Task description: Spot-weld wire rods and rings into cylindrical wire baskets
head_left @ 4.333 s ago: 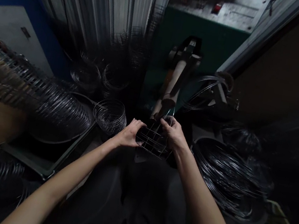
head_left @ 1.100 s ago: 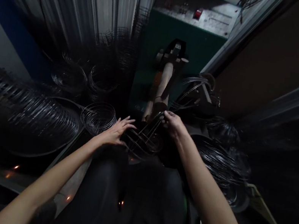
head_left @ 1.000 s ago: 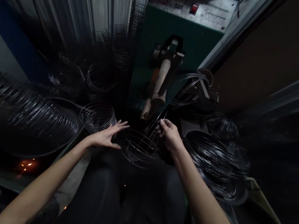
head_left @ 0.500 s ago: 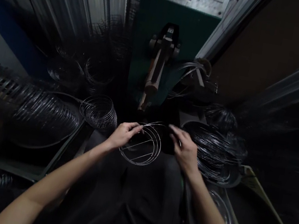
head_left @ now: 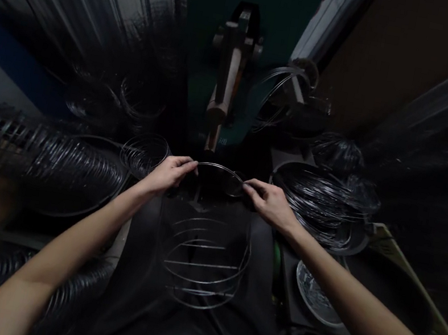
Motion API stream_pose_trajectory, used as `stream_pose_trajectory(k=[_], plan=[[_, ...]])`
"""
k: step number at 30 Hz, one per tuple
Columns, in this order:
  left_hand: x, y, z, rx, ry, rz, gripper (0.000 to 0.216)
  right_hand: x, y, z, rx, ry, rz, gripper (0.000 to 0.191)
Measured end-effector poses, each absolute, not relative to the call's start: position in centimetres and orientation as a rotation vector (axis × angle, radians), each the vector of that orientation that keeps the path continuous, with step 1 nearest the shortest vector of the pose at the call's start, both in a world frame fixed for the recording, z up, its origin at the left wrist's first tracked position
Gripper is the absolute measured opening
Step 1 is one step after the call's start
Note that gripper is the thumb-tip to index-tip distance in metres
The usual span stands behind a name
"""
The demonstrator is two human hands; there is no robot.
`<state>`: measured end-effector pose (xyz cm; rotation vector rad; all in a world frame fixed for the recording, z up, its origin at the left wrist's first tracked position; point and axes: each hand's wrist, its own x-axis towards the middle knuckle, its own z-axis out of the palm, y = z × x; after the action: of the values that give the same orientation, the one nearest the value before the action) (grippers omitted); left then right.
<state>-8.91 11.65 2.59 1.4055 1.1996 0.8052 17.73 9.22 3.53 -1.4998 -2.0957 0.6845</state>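
My left hand [head_left: 173, 173] pinches a thin wire ring [head_left: 219, 166] at its left side. On the ring's right side, the thumb and fingers of my right hand [head_left: 268, 198] are closed too. Below the hands, over a dark apron [head_left: 137, 268], hangs a round wire frame [head_left: 202, 266] with several rings and straight cross wires; it is blurred. Whether the held ring joins this frame I cannot tell. Just beyond the fingers, the rod-shaped tip [head_left: 211, 139] of a green machine [head_left: 189, 23] points down toward the ring.
Stacked wire rings [head_left: 89, 170] lie at the left, with a smaller wire coil [head_left: 145, 153] beside my left hand. At the right are a pan of loose wires [head_left: 321, 208] and a round dish of small metal pieces [head_left: 321, 291]. A yellowish edge [head_left: 404, 274] runs along the far right.
My right hand has closed on the ring after being apart from it. My left hand has moved left and up. The wire frame now hangs lower and looks larger, and the view has tilted down.
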Motion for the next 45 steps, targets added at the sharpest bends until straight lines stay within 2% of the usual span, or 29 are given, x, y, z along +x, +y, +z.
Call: stream_pose_trajectory(k=[4, 9, 13, 21, 28, 35, 41, 45], plan=[[-8.3, 11.9, -0.7, 1.540, 1.248, 0.507, 0.034, 17.7, 7.5, 1.8, -1.656, -2.201, 0.808, 0.032], [-8.4, 11.9, -5.5, 2.225, 1.321, 0.226, 0.030, 17.0, 7.1, -2.3, -1.718, -2.334, 1.007, 0.041], [-8.8, 11.7, -7.2, 2.494, 1.359, 0.068, 0.033, 16.7, 7.1, -5.3, -1.644, -2.323, 0.975, 0.043], [-8.8, 11.6, -8.0, 2.495, 1.268, 0.121, 0.032, 16.2, 6.2, -7.7, -1.749, -2.471, 0.729, 0.040], [-8.3, 12.0, -8.6, 2.537, 1.306, 0.092, 0.032, 16.0, 7.2, -7.0, -1.737, -2.393, 0.828, 0.044], [-7.7, 11.6, -8.8, 2.550, 1.369, -0.015, 0.034, 15.0, 6.2, -8.4, -2.010, -2.594, 0.536, 0.051], [-7.6, 12.0, -8.3, 2.477, 1.351, -0.004, 0.033, 15.3, 7.8, -7.8, -1.874, -2.519, 0.692, 0.040], [-7.7, 11.7, -7.8, 2.480, 1.355, -0.009, 0.033, 14.7, 8.2, -7.4, -1.846, -2.722, 0.462, 0.043]])
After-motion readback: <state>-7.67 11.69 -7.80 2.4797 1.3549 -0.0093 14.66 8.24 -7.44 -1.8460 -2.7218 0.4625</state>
